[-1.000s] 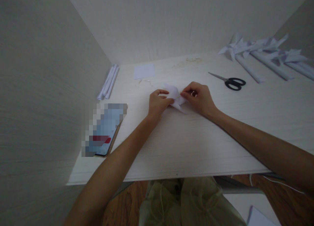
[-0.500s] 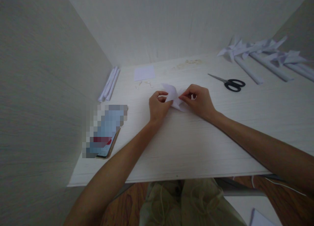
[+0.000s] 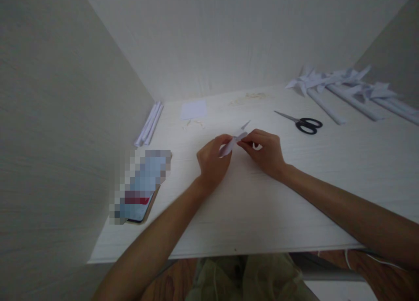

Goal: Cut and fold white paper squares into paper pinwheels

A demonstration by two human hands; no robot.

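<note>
A folded white paper pinwheel (image 3: 230, 147) is held above the table, turned nearly edge-on, with its pointed blades sticking out. My left hand (image 3: 214, 159) is closed around it, gripping it between thumb and fingers from the left. Thumb and fingertips of my right hand (image 3: 266, 152) are pinched together against the pinwheel's middle. Whatever they pinch there is too small or too hidden to make out. Black-handled scissors (image 3: 306, 124) lie beyond my right hand, blades pointing left.
Several paper pinwheels on rolled sticks (image 3: 355, 101) lie at the back right. Rolled paper tubes (image 3: 149, 124) lie by the left wall, behind a phone (image 3: 144, 187). A white paper square (image 3: 194, 109), thin pale pieces (image 3: 193, 124) and a beige scatter (image 3: 255, 95) are farther back.
The pinwheel has been turned from facing up to nearly edge-on. My left hand has rolled with it and closed more. My right fingertips stay at its middle. The whole view has shifted slightly.
</note>
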